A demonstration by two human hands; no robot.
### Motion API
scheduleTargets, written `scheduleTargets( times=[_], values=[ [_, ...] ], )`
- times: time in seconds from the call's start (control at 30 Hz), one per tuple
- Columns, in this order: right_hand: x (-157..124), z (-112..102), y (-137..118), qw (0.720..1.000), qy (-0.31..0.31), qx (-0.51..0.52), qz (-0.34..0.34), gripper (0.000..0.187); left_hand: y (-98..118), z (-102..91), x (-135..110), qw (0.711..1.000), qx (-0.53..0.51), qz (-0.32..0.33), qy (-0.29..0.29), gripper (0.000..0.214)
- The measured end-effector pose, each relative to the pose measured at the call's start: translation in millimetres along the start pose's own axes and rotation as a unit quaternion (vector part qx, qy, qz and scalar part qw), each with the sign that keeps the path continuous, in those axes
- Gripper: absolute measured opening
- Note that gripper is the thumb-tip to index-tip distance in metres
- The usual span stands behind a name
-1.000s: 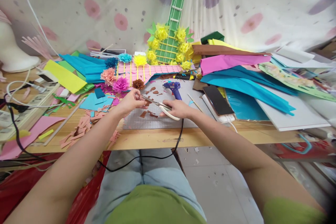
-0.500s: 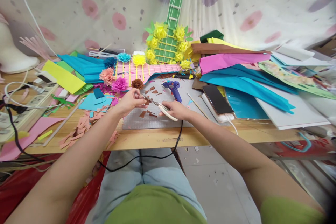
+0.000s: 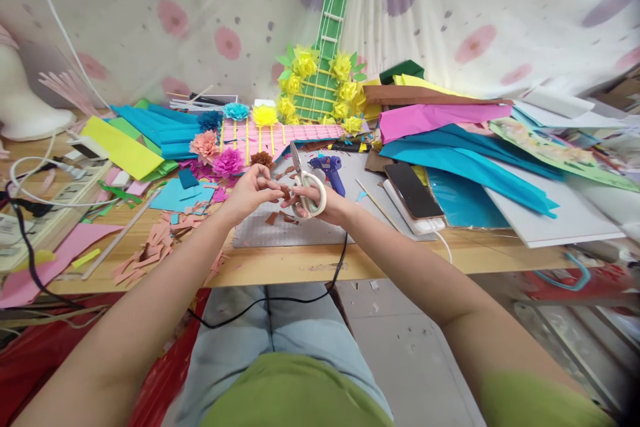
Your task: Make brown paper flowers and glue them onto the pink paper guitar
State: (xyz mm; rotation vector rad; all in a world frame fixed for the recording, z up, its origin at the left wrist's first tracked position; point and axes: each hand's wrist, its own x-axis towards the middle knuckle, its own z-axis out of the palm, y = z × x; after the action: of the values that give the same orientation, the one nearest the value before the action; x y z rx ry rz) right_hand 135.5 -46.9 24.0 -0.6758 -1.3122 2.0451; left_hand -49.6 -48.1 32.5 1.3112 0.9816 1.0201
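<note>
My left hand [image 3: 254, 193] pinches a small piece of brown paper [image 3: 285, 192] over the grey cutting mat [image 3: 250, 230]. My right hand [image 3: 324, 205] has white-handled scissors [image 3: 320, 195] hooked on it, blades pointing up and away, and its fingertips meet the brown paper too. Just beyond my left hand sits a brown paper flower [image 3: 261, 159] at the edge of a pink guitar-shaped panel [image 3: 255, 137]. Brown paper scraps [image 3: 273, 217] lie on the mat under my hands. A blue glue gun [image 3: 332, 172] rests behind my right hand.
A green guitar neck with yellow flowers [image 3: 325, 47] stands at the back. To the right are a phone [image 3: 414, 190] and stacked crepe paper [image 3: 470, 163]. On the left lie salmon paper scraps [image 3: 150, 250] and a power strip [image 3: 47, 213]. A black cable [image 3: 280, 299] hangs over the front edge.
The scissors have swung from pointing left at the brown paper to pointing upward, hanging on my right hand. My right fingertips have come to the brown paper at my left hand.
</note>
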Motion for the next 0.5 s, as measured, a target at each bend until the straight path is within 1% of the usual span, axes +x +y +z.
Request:
scheduleTargets(
  times=[0.07, 0.2, 0.27, 0.33, 0.37, 0.43, 0.5],
  values=[
    [5, 2, 4, 0.999, -0.016, 0.051, 0.011, 0.033, 0, -1.9, 0, 1.0, -0.006, 0.028, -0.004, 0.051],
    [9, 2, 11, 0.992, 0.0, 0.115, 0.043, 0.034, -1, -5.7, 1, 0.998, 0.0, 0.057, -0.013, 0.05],
    [10, 3, 13, 0.992, 0.012, 0.12, 0.044, 0.034, -1, -6.5, 1, 0.998, 0.004, 0.056, -0.017, 0.05],
    [11, 4, 14, 0.994, 0.029, 0.101, 0.022, 0.035, -2, -6.7, -1, 0.999, 0.006, 0.044, -0.019, 0.05],
    [12, 5, 15, 0.996, 0.047, 0.081, 0.004, 0.036, -2, -6.7, -2, 0.999, 0.006, 0.035, -0.017, 0.049],
    [13, 7, 17, 0.993, 0.112, 0.022, -0.04, 0.037, -2, -6.4, -4, 1.0, 0.001, 0.014, 0.002, 0.049],
    [15, 7, 20, 0.975, 0.199, -0.05, -0.082, 0.04, -3, -5.6, -5, 0.999, -0.008, -0.012, 0.029, 0.048]
  ],
)
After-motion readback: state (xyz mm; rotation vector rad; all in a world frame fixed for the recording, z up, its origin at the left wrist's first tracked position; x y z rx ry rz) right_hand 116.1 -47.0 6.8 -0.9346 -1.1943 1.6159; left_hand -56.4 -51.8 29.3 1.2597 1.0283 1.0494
